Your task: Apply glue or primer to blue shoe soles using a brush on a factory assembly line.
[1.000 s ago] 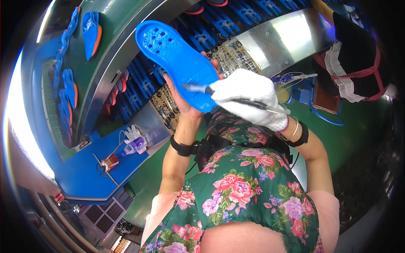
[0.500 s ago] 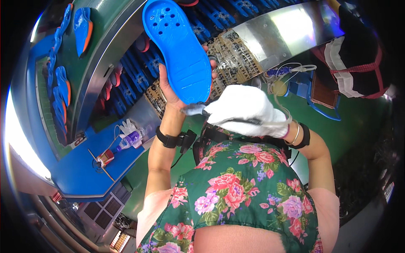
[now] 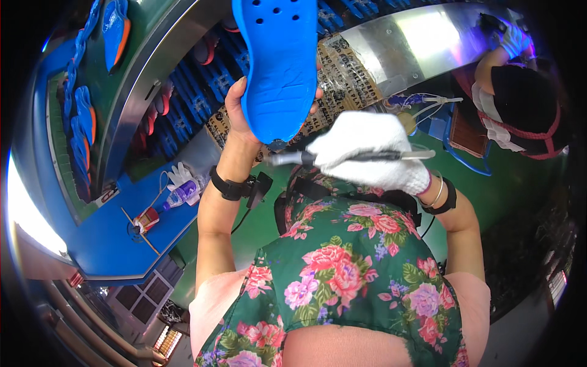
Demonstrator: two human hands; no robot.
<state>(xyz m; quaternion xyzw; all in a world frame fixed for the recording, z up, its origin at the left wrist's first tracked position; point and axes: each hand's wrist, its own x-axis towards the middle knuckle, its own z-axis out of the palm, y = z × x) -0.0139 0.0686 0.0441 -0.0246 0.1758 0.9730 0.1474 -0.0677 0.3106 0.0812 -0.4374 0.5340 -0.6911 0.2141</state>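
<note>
A blue shoe insole (image 3: 278, 79) with holes in its upper part is held up by my bare left hand (image 3: 239, 110). My left thumb lies along one edge and the fingertips show at the other, so the hand is closed round it. The heel end points toward me, with a small dark spot at its rim; the far end is cut off by the picture's edge. My right hand (image 3: 370, 156), in a white knit glove, grips a slim tool (image 3: 379, 156) with a dark shaft and a silvery rear end. Its front tip is blurred, just below the heel, and I cannot tell if they touch.
More blue insoles with orange edges (image 3: 115, 37) lie on the green surface at left. Behind my hands runs a metal-edged conveyor (image 3: 416, 49) with taped cardboard (image 3: 345, 79). A blue table (image 3: 116, 244) bears a bottle (image 3: 180, 196). Another person (image 3: 520, 92) works at upper right.
The insole has moved farther up and slightly right with my left hand. My right hand has turned, so more of the tool shows. The other person's gloved hand has come into view.
</note>
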